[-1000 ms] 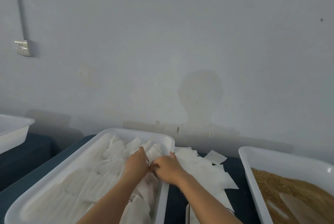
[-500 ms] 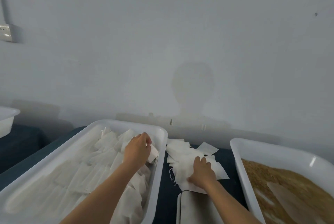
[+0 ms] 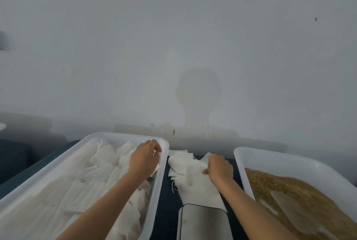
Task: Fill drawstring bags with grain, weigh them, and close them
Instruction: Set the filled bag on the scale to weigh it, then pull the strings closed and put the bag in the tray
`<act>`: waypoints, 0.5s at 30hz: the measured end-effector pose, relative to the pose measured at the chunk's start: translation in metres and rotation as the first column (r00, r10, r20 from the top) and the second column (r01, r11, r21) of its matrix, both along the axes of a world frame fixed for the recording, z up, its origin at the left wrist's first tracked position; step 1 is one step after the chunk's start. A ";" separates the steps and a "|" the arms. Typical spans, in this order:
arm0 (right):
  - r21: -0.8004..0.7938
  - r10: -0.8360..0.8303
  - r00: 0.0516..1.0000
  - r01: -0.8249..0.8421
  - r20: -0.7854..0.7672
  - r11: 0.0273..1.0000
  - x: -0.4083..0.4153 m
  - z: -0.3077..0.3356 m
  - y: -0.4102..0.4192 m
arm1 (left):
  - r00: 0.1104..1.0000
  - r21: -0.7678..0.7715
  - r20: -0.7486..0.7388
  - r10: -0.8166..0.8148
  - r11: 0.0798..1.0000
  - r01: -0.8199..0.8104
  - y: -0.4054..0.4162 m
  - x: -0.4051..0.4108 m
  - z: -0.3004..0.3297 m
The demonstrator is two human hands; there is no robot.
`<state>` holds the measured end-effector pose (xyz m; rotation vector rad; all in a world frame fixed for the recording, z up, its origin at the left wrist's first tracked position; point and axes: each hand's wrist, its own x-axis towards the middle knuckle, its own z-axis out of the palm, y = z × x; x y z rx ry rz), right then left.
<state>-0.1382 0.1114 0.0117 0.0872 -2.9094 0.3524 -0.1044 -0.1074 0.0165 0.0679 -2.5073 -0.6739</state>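
A white tray (image 3: 92,139) on the left holds several white drawstring bags (image 3: 85,177). My left hand (image 3: 144,159) lies at the tray's far right corner with its fingers curled round a white bag. Between the trays, a loose pile of empty white bags (image 3: 185,170) lies on the dark table. My right hand (image 3: 220,169) grips the pile's right side, pinching a bag. To the right, another white tray (image 3: 270,157) holds brown grain (image 3: 301,191) with a pale scoop (image 3: 289,208) lying in it. A grey scale (image 3: 204,222) sits at the bottom centre.
The dark blue table (image 3: 168,208) meets a plain grey wall (image 3: 173,46) right behind the trays. A sliver of another white container (image 3: 2,126) shows at the far left edge.
My hands parted: the right one left the left tray and moved onto the loose pile of bags, where it now grips one. The left hand stayed at the tray's far right corner.
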 end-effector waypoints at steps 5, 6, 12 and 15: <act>-0.480 0.203 0.979 -0.163 0.032 0.862 0.011 0.047 0.043 | 0.985 0.154 0.034 -0.169 0.975 0.162 0.048 0.004 0.029; -0.569 0.214 0.977 -0.168 0.015 0.805 0.016 0.055 0.053 | 0.969 0.225 0.084 -0.230 0.952 0.207 0.063 0.004 0.036; -0.861 0.197 0.980 -0.072 0.033 0.504 0.050 0.073 0.125 | 0.798 0.550 0.245 -0.550 0.757 0.353 0.163 0.011 0.046; -0.917 0.157 0.984 0.017 0.086 0.398 0.062 0.063 0.162 | 0.787 0.598 0.163 -0.595 0.694 0.401 0.208 0.015 0.042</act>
